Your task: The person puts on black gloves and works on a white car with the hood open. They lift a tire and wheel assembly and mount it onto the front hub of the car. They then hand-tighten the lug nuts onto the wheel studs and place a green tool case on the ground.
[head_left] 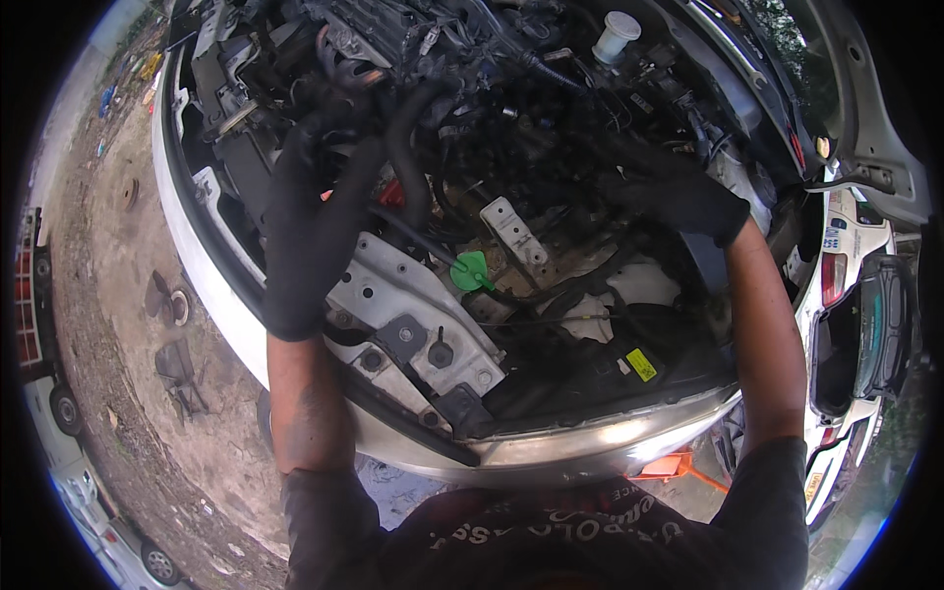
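Note:
Both my hands wear black gloves and reach over an open car engine bay. My left hand [317, 231] is above the front-left side, next to a black rubber hose [405, 147]. Its thumb and fingers look apart, though their tips are blurred, and nothing shows in them. My right hand [688, 197] reaches in from the right over the dark engine parts; its fingers are smeared and merge with the black behind them. Between the hands are a grey metal bracket [514, 230] and a green cap [470, 270] at the end of a black tube.
A white reservoir [617, 36] stands at the far right of the bay. Nearer me are a perforated metal panel [413, 305] and the car's pale front edge [590, 438]. Other vehicles stand left and right, and an orange wheelbarrow [669, 466] shows beyond the edge.

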The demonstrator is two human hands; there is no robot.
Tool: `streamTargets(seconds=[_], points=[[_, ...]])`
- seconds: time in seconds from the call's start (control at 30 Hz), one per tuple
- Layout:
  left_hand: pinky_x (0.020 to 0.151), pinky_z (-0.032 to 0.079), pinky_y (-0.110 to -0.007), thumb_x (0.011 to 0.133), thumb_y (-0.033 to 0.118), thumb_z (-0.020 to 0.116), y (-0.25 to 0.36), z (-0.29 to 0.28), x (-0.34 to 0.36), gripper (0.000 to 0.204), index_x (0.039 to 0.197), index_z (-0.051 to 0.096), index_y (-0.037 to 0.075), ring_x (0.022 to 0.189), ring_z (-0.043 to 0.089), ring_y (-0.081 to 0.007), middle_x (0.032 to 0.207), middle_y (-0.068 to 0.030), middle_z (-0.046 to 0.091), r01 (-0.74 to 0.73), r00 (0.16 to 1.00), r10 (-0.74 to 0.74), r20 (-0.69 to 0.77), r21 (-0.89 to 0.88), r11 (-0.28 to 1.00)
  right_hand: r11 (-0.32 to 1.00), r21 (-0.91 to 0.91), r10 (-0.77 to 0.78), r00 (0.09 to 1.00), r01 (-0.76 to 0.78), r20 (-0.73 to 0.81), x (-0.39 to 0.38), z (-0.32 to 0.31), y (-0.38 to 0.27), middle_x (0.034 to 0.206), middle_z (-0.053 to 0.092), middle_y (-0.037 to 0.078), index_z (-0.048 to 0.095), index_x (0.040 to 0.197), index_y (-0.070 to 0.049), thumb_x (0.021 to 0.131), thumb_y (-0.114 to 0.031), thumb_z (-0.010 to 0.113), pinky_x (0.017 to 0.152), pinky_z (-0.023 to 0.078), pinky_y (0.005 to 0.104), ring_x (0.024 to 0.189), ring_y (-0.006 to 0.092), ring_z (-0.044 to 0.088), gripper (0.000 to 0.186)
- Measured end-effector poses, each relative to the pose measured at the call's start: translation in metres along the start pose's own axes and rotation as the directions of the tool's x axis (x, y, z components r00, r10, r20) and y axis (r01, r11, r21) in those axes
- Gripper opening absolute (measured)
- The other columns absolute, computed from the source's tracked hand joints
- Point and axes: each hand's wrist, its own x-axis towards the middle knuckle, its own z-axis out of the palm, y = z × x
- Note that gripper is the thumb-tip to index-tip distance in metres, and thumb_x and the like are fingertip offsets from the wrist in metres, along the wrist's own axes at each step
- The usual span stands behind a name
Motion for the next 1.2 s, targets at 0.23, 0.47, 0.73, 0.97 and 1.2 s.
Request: streamTargets(seconds=[0.23,0.47,0.73,0.97,1.2], points=[[0.088,0.047,-0.027,0.092,0.006,0.064,0.026,-0.007,0.000,0.036,0.126,0.057,-0.002,0.100,0.060,-0.0146,0.111,-0.0086,0.065,0.146,0.988,-0.142,-0.064,0.056,0.988,0.955,-0.295,0.035,0.983,0.020,0.180,-0.005,0.031,-0.003,0.142,0.048,0.022,0.049,0.141,-0.004,0.082,-0.029,0.074,0.104,0.043,0.0427,0.125,0.0366,0.053,0.068],[0.098,0.045,-0.038,0.081,0.003,0.067,0.017,0.017,-0.007,0.037,0.117,0.063,-0.001,0.114,0.060,-0.0263,0.117,-0.0168,0.065,0.001,0.881,-0.270,0.389,0.568,0.823,0.957,-0.288,-0.017,0.998,0.036,0.067,-0.077,0.009,0.026,0.136,0.052,0.025,0.050,0.137,0.000,0.077,-0.031,0.078,0.103,0.043,0.0461,0.122,0.0415,0.053,0.073],[0.109,0.034,-0.043,0.081,0.008,0.062,0.014,0.019,0.000,0.033,0.111,0.065,-0.003,0.123,0.053,-0.0339,0.123,-0.0167,0.063,-0.065,0.790,-0.375,0.485,0.674,0.736,0.953,-0.293,0.091,0.995,-0.075,0.040,-0.095,-0.024,0.006,0.140,0.050,0.023,0.045,0.143,-0.001,0.072,-0.017,0.079,0.107,0.039,0.0445,0.129,0.0403,0.048,0.081],[0.097,0.042,-0.037,0.094,0.008,0.058,0.010,0.028,-0.003,0.022,0.114,0.061,-0.003,0.110,0.057,-0.0289,0.118,-0.0167,0.062,-0.145,0.733,-0.239,0.637,0.489,0.860,0.924,-0.264,0.252,0.960,-0.276,-0.122,-0.135,-0.021,0.053,0.127,0.060,0.021,0.048,0.141,-0.005,0.092,-0.037,0.064,0.099,0.046,0.0417,0.115,0.0358,0.059,0.060],[0.094,0.042,-0.041,0.097,0.021,0.058,-0.026,-0.014,-0.007,0.032,0.118,0.060,-0.004,0.102,0.058,-0.0293,0.112,-0.0172,0.064,-0.039,0.844,-0.280,0.457,0.572,0.819,0.963,-0.215,-0.039,0.707,-0.163,-0.706,-0.233,0.002,-0.015,0.143,0.050,0.020,0.046,0.143,-0.004,0.091,-0.037,0.067,0.111,0.037,0.0394,0.132,0.0296,0.049,0.065]])
